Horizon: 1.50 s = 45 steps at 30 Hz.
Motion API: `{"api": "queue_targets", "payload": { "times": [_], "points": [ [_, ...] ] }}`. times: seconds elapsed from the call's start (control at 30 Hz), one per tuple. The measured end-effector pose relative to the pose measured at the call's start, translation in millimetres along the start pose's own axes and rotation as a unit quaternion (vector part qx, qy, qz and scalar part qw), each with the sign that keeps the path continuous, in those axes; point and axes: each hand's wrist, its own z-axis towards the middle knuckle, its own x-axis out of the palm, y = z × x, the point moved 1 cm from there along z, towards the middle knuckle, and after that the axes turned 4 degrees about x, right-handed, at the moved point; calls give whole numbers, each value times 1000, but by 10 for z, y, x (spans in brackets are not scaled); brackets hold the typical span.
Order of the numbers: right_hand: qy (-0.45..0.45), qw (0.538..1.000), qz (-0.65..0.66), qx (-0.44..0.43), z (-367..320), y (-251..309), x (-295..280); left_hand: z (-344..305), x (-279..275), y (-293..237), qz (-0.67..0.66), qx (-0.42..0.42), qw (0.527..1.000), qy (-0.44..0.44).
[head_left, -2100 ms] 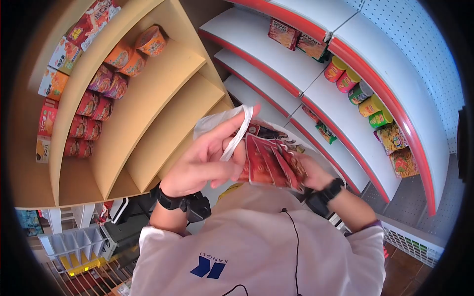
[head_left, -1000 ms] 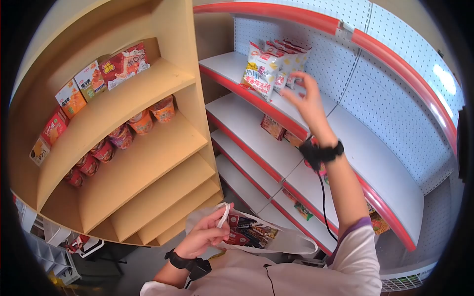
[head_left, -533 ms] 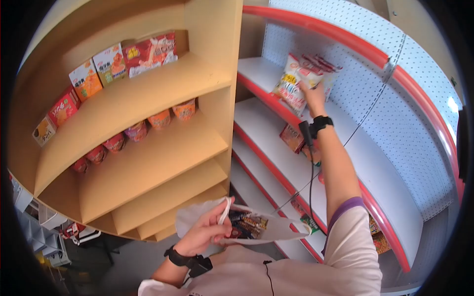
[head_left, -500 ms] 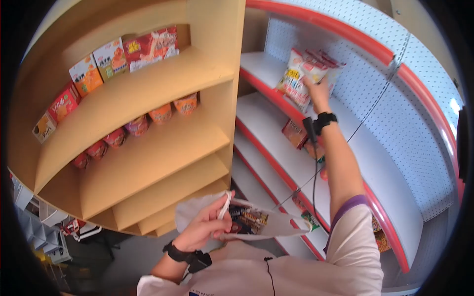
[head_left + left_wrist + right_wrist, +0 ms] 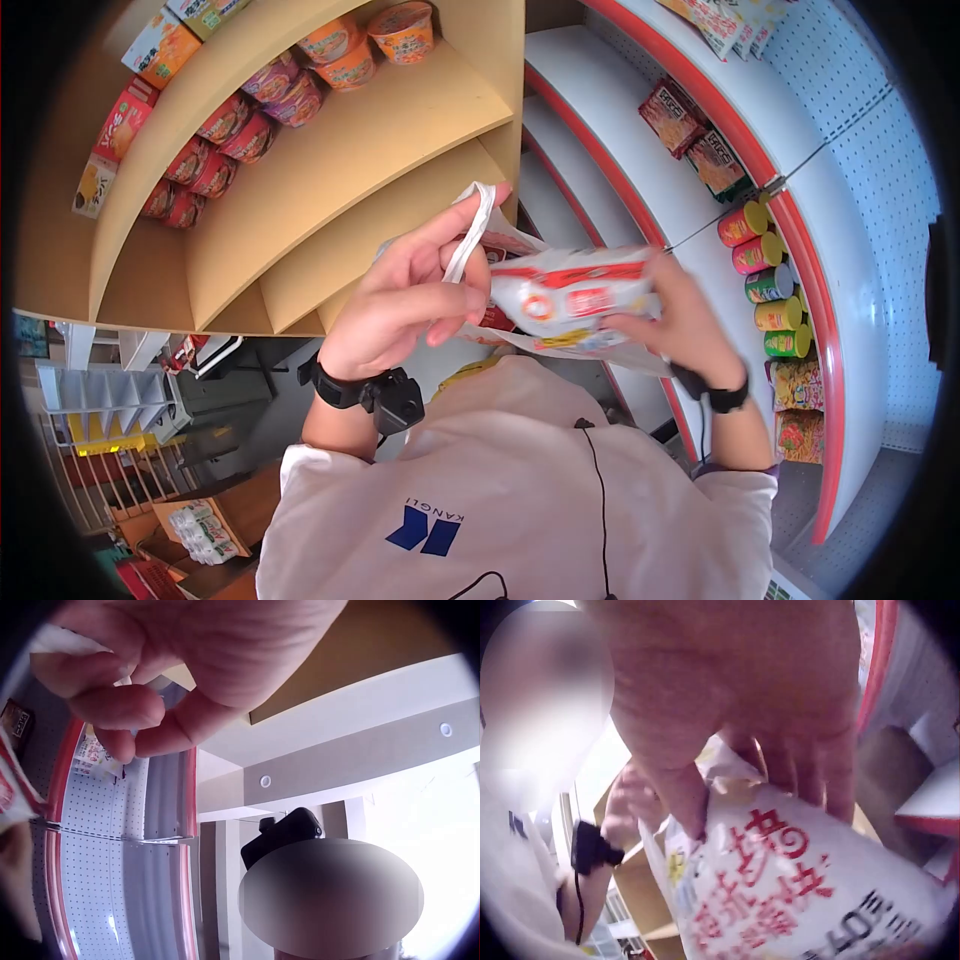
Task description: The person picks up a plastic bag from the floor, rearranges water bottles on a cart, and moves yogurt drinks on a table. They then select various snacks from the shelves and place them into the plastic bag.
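My left hand (image 5: 405, 300) holds up the looped handle (image 5: 480, 230) of a white carrier bag, with the thumb and fingers curled round it. My right hand (image 5: 690, 320) pinches a white snack bag (image 5: 575, 295) with red and yellow print, thumb on one side and fingers on the other. The snack bag is over the carrier bag's mouth and hides most of what lies inside. Close up in the right wrist view, large red characters show on the snack bag's front. In the left wrist view, curled fingers (image 5: 120, 705) fill the top left.
The wooden shelf unit (image 5: 400, 130) at left bears noodle cups (image 5: 400, 32) and upright boxes (image 5: 160, 45). Red-edged white shelves (image 5: 620, 110) at right bear red packets (image 5: 672, 115), several canisters (image 5: 768, 287) and noodle packets (image 5: 798, 385). More snack bags (image 5: 725, 25) stand high up.
My right hand first handled red packets at the carrier bag, reached to the upper shelf, took the snack bag and brought it down. The left hand keeps its hold on the handle.
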Motion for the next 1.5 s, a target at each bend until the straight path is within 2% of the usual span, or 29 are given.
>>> {"api": "queue_targets", "payload": {
  "times": [0.07, 0.13, 0.2, 0.27, 0.3, 0.33, 0.37, 0.4, 0.43, 0.5, 0.53, 0.6, 0.63, 0.67, 0.7, 0.73, 0.8, 0.83, 0.9, 1.0, 1.1, 1.13, 1.2, 1.23, 1.27, 1.33, 1.4, 1.47, 1.5],
  "points": [
    [2, 999, -30, 24, 5, -64, 310, -13, 72, 3, -8, -8, 1000, 4],
    [2, 997, -72, -27, 80, -74, 477, -8, 139, 16, 1, -7, 1000, 3],
    [43, 998, 19, 28, 192, -224, 683, -2, 227, 24, 9, -6, 1000, -6],
    [67, 991, 96, 58, 320, -295, 1026, -4, 212, 67, -1, -5, 1000, 29],
    [44, 997, 47, 36, 358, -216, 1101, 10, 212, 87, -13, -11, 999, 44],
    [75, 997, 10, 14, 413, -243, 1202, 17, 251, 71, -18, -18, 999, 32],
    [-38, 991, -82, -96, 402, -319, 1365, 17, 270, 80, -18, -19, 999, 41],
    [-48, 985, -122, -114, 385, -291, 1347, 27, 282, 93, -19, -26, 999, 33],
    [-59, 975, -166, -135, 393, -213, 1247, 34, 276, 89, -21, -29, 999, 26],
    [-5, 987, -130, -92, 301, 60, 756, 28, 199, 144, -32, -36, 999, 15],
    [76, 984, -143, -72, 320, 232, 370, 37, 223, 147, -22, -37, 999, 8],
    [-87, 993, -46, -69, 375, 298, -277, 61, 287, 130, -14, -30, 999, 5],
    [-158, 987, 21, -27, 478, 321, -636, 65, 325, 126, -18, -45, 999, 20],
    [-260, 965, 20, -38, 679, 96, -965, 63, 353, 130, -21, -62, 997, 34],
    [-307, 950, 41, 34, 833, 157, -1315, 65, 366, 141, -23, -54, 998, 36],
    [-352, 935, 56, -3, 1096, -266, -1672, 69, 372, 162, -29, -67, 996, 46],
    [-425, 894, 65, 124, 1411, -586, -2089, 91, 356, 201, -42, -83, 993, 69],
    [-428, 894, 63, 115, 1525, -703, -2173, 92, 353, 195, -40, -74, 994, 71],
    [-473, 860, 75, 175, 1786, -942, -2289, 108, 338, 182, -69, -88, 989, 98],
    [-520, 835, 66, 166, 2188, -1275, -2330, 140, 305, 130, -68, -92, 988, 100],
    [-513, 834, 25, 199, 2298, -1415, -2285, 165, 235, 110, -62, -99, 989, 88],
    [-527, 817, -15, 233, 2328, -1506, -2290, 183, 216, 94, -63, -91, 990, 89],
    [-460, 852, -95, 229, 2359, -1654, -2389, 203, 173, 24, -54, -87, 992, 79],
    [-476, 852, -92, 199, 2338, -1655, -2406, 229, 56, 38, -73, -69, 986, 135],
    [-486, 852, -85, 173, 2261, -1559, -2368, 232, 32, 14, -77, -72, 988, 115],
    [-412, 906, 55, 75, 1871, -957, -2179, 232, -9, -46, -68, -67, 991, 90],
    [-354, 935, 29, 0, 1363, -385, -1961, 254, -19, -85, -59, -67, 994, 56],
    [-317, 948, -21, -17, 783, -14, -1684, 307, -32, -115, -41, -44, 997, 44],
    [-290, 957, -12, 26, 449, -96, -1619, 307, -42, -120, -31, -42, 998, 40]
  ]
}}
